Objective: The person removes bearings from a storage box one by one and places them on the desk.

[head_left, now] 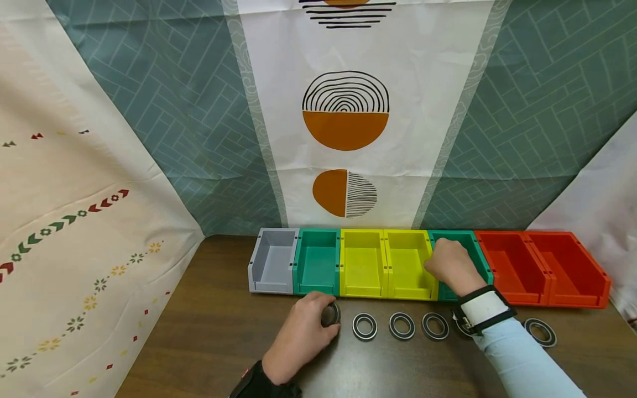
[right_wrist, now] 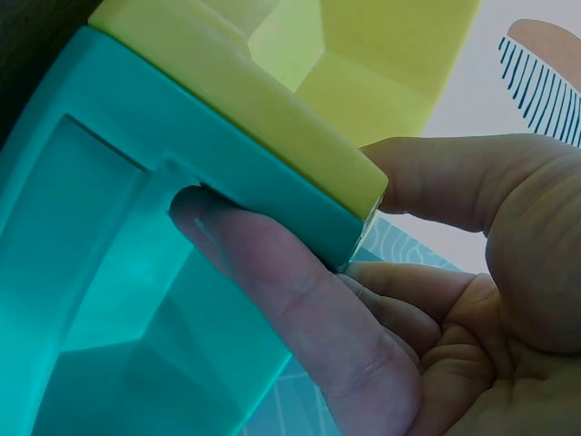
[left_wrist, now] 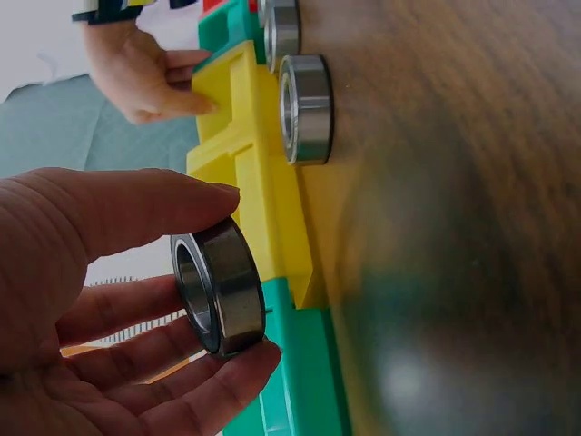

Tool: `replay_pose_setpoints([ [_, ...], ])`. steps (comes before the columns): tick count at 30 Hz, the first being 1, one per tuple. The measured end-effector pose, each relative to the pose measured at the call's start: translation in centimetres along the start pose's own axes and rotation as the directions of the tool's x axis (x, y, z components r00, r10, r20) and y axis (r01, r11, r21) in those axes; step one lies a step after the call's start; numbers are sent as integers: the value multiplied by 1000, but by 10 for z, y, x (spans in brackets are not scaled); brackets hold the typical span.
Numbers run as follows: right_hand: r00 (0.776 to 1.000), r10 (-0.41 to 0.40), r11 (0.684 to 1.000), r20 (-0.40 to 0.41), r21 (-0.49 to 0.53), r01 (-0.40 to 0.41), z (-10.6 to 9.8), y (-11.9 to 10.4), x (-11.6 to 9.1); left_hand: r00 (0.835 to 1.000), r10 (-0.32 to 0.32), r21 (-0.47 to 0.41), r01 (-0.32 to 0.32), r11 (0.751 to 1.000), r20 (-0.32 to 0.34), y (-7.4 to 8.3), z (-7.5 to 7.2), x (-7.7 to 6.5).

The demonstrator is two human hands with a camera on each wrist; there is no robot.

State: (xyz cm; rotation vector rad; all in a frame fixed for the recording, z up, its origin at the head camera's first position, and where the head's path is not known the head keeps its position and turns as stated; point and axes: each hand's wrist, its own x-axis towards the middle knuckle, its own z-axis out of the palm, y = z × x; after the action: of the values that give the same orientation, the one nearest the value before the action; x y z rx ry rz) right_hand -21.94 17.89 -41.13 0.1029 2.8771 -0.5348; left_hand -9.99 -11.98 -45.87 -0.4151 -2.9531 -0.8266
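My left hand holds a ball bearing on edge between thumb and fingers, just in front of the left green bin. With my right hand I pinch the adjoining walls of the right green bin and the yellow bin beside it. One finger reaches inside the green bin, while the thumb lies on the yellow side. Before the bins lie more bearings in a row, among them one bearing nearest my left hand. My right wrist partly covers another.
The bins stand side by side, from a grey bin at left to a red bin at right. A patterned cloth hangs behind them. They rest on a brown wooden table. A pale cloth borders the left.
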Motion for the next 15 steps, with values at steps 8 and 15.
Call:
replay_pose_setpoints([
  [8, 1000, 16, 1000, 12, 9, -16, 1, 0, -1, 999, 0, 20, -1, 1000, 47, 0, 8, 0],
  [15, 1000, 9, 1000, 5, 4, -9, 2, 0, -3, 996, -3, 61, -3, 998, 92, -5, 13, -1],
])
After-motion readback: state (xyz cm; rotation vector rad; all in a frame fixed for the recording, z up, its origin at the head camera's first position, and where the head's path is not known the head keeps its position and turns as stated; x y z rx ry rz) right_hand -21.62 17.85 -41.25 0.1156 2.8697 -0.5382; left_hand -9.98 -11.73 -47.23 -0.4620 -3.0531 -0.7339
